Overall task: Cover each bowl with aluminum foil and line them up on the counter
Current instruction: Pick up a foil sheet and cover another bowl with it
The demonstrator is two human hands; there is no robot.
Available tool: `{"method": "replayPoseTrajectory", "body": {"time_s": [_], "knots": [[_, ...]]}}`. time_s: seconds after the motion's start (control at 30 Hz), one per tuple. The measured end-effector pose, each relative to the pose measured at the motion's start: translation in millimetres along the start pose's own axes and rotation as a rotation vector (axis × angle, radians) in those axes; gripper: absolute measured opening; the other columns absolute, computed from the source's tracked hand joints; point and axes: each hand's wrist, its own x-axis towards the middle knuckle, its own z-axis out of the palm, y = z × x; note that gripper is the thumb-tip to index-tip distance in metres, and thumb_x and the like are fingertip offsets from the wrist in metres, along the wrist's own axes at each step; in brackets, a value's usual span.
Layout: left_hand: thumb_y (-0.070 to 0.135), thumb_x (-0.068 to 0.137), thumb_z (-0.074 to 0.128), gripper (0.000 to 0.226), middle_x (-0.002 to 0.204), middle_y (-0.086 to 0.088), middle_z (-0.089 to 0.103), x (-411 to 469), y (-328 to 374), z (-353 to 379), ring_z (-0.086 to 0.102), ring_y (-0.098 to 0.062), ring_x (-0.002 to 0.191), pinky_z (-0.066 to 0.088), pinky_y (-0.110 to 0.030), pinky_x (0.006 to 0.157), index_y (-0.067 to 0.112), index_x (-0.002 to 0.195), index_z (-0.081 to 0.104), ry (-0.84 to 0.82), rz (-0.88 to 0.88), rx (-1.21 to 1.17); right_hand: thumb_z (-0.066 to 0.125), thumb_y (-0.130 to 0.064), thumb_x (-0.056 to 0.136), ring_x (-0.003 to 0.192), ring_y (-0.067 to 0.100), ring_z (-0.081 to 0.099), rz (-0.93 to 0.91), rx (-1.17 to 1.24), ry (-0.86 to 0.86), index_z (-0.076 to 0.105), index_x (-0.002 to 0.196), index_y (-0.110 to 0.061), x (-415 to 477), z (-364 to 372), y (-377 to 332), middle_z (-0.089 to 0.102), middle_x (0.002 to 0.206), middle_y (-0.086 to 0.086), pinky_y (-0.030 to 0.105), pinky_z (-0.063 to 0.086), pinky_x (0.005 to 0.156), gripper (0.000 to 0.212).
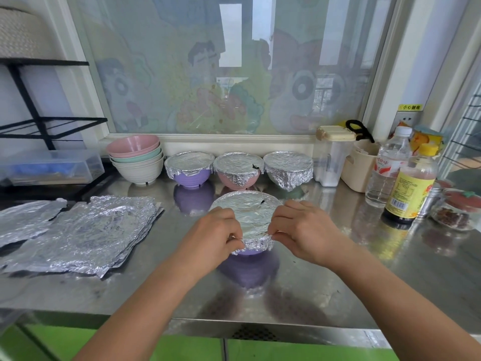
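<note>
A purple bowl [248, 251] stands in the middle of the steel counter [364, 269] with a foil sheet [250, 212] stretched over its top. My left hand [212, 234] and my right hand [299, 230] pinch the foil's near edge against the rim, one on each side. Behind it, three foil-covered bowls stand in a row by the window: a purple one [189, 166], a pink one [238, 169] with a small tear in its foil, and one [287, 168] wrapped all over. A stack of uncovered bowls [136, 157], pink on top, stands left of the row.
Loose crumpled foil sheets [86, 230] lie on the left of the counter. A clear plastic box [52, 166] and a black rack [39, 121] are at far left. Bottles [411, 183], a clear jug [330, 155], a beige tub [360, 165] and small jars [453, 212] crowd the right.
</note>
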Motion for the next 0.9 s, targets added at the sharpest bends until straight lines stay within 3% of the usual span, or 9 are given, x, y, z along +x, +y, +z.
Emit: {"method": "replayPoseTrajectory", "body": {"time_s": [0.1,0.2,0.33,0.4,0.67,0.8,0.9], "knots": [[0.031,0.060,0.081,0.020,0.071,0.004,0.057,0,9,4,0.056,-0.020,0.070,0.050,-0.030,0.060,0.017,0.066,0.067,0.046,0.003,0.030,0.054,-0.031,0.082,0.077,0.019,0.056,0.005,-0.029,0.009,0.065,0.082,-0.024,1,1,-8,0.061,0.085,-0.008,0.030,0.033,0.065,0.013],[0.027,0.063,0.073,0.015,0.067,0.004,0.055,0,17,11,0.054,-0.021,0.067,0.050,-0.033,0.053,0.016,0.061,0.064,0.057,0.050,0.085,0.055,-0.031,0.082,0.077,0.019,0.054,0.005,-0.039,0.018,0.066,0.082,-0.024,2,2,-13,0.061,0.084,-0.008,0.028,0.031,0.065,0.013],[0.023,0.067,0.071,0.014,0.066,0.006,0.054,2,11,10,0.045,-0.013,0.070,0.039,-0.029,0.058,0.016,0.060,0.061,0.053,0.078,0.083,0.066,-0.033,0.081,0.078,0.019,0.055,0.014,-0.023,0.023,0.070,0.084,-0.026,-1,0,-4,0.062,0.086,-0.007,0.029,0.036,0.066,0.009],[0.021,0.067,0.071,0.014,0.067,0.006,0.054,3,9,8,0.040,-0.009,0.070,0.037,-0.028,0.059,0.016,0.060,0.061,0.052,0.067,0.070,0.062,-0.034,0.082,0.078,0.020,0.058,0.022,-0.029,0.010,0.070,0.083,-0.027,-2,-1,0,0.063,0.086,-0.008,0.029,0.037,0.066,0.011],[0.019,0.063,0.083,0.019,0.071,0.004,0.056,-1,5,8,0.052,-0.016,0.070,0.041,-0.024,0.062,0.015,0.065,0.065,0.065,0.010,0.063,0.058,-0.030,0.085,0.075,0.020,0.060,0.031,-0.061,0.032,0.070,0.081,-0.025,-1,3,-3,0.064,0.082,-0.007,0.029,0.035,0.065,0.014],[0.024,0.066,0.079,0.015,0.074,0.004,0.057,-4,0,6,0.049,-0.012,0.073,0.036,-0.017,0.067,0.015,0.067,0.066,0.084,-0.017,0.027,0.069,-0.031,0.078,0.080,0.022,0.062,0.081,0.029,0.003,0.072,0.087,-0.026,-5,2,5,0.065,0.088,-0.008,0.033,0.048,0.064,0.010],[0.021,0.065,0.080,0.015,0.074,0.005,0.056,-5,-2,5,0.052,-0.015,0.072,0.036,-0.016,0.068,0.015,0.065,0.066,0.090,-0.007,0.021,0.071,-0.027,0.077,0.077,0.023,0.062,0.077,0.027,-0.005,0.070,0.081,-0.025,-3,2,7,0.064,0.085,-0.009,0.033,0.049,0.061,0.004]]}}
